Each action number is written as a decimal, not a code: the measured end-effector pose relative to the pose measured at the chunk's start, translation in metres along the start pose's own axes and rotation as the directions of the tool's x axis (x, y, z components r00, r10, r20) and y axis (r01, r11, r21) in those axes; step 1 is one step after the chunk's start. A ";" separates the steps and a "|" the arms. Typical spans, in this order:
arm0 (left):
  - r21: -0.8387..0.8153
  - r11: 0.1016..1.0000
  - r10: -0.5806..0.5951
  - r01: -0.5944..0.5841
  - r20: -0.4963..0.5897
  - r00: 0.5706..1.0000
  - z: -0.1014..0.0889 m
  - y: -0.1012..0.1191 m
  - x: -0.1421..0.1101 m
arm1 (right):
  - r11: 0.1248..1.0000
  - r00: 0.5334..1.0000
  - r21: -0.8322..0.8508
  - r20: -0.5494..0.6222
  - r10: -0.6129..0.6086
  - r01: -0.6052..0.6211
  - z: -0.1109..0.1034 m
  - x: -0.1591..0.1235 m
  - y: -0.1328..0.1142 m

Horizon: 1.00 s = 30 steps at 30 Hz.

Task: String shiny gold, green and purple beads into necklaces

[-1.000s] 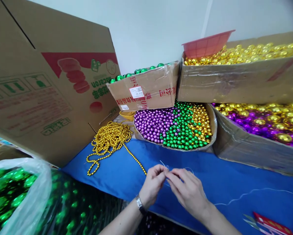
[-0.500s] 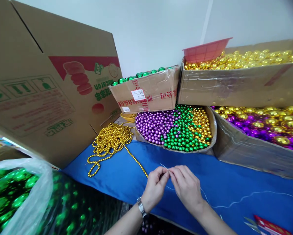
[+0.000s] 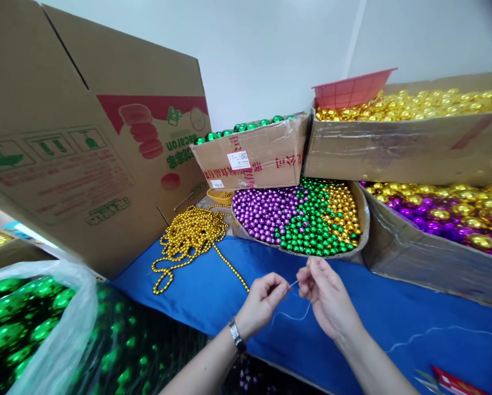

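Observation:
My left hand (image 3: 266, 299) and my right hand (image 3: 326, 299) are side by side above the blue cloth (image 3: 200, 299), a small gap between them. Fingertips of both are pinched on a thin white thread (image 3: 294, 283), which is stretched across the gap. Below, a loop of the thread hangs, and a long strand trails right over the cloth. Close to my left hand, a gold bead string (image 3: 231, 267) runs from a heaped pile of gold beads (image 3: 192, 233). Whether a needle is in my fingers I cannot make out.
A box of purple, green and gold beads (image 3: 365, 233) stands behind my hands. More ball-filled cartons (image 3: 410, 151) are stacked at the right. A large carton (image 3: 147, 214) rises at the left, with a bag of green balls (image 3: 77, 285) below. A red packet (image 3: 455, 382) lies lower right.
My hands, touching before, have drawn apart; my right hand has moved up and to the right, turning its palm inward. The thread between them is now taut.

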<state>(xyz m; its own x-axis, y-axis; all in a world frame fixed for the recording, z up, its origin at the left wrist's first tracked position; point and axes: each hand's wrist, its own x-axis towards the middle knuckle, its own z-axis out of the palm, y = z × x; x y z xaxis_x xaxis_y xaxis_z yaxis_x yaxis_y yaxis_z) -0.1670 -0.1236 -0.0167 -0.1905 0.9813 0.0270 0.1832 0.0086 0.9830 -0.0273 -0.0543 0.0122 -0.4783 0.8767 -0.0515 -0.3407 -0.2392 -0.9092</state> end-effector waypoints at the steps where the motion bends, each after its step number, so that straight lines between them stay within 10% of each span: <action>1: 0.051 0.998 0.040 -0.041 0.026 0.999 -0.007 0.002 0.003 | 0.999 1.000 0.038 0.016 0.002 -0.003 0.001 -0.003 -0.007; 6: 0.306 0.938 0.134 -0.166 0.124 0.983 -0.040 0.001 0.021 | 0.961 0.989 0.249 0.051 -0.140 0.123 0.006 -0.009 -0.039; 10: 0.319 0.939 0.082 -0.133 0.168 0.982 -0.048 -0.007 0.031 | 0.873 0.917 -0.281 0.090 -0.390 0.399 0.004 0.003 -0.029; 13: 0.283 0.950 0.068 -0.132 0.225 0.972 -0.046 -0.005 0.029 | 0.323 0.807 -0.757 0.434 -0.401 0.568 -0.003 0.017 -0.001; 17: 0.305 0.937 0.096 -0.172 0.249 0.964 -0.045 0.001 0.022 | -0.261 0.691 -0.771 0.637 -0.341 0.582 -0.007 0.029 0.028; 24: 0.825 0.484 0.280 -0.291 0.169 0.945 -0.089 -0.003 0.044 | -0.469 0.564 -0.738 0.674 -0.477 0.485 0.014 0.024 -0.026; 30: 0.903 0.422 0.286 -0.082 -0.047 0.957 -0.168 -0.012 0.073 | -0.588 0.468 -0.718 0.692 -0.550 0.372 0.003 0.020 -0.118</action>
<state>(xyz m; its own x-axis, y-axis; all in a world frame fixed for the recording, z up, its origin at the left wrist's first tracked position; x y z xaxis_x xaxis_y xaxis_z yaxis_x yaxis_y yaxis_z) -0.3453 -0.0839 0.0038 -0.1752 0.9327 0.3152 0.9636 0.0968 0.2493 0.0015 -0.0097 0.1198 -0.5968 0.2524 0.7617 0.6036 0.7667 0.2189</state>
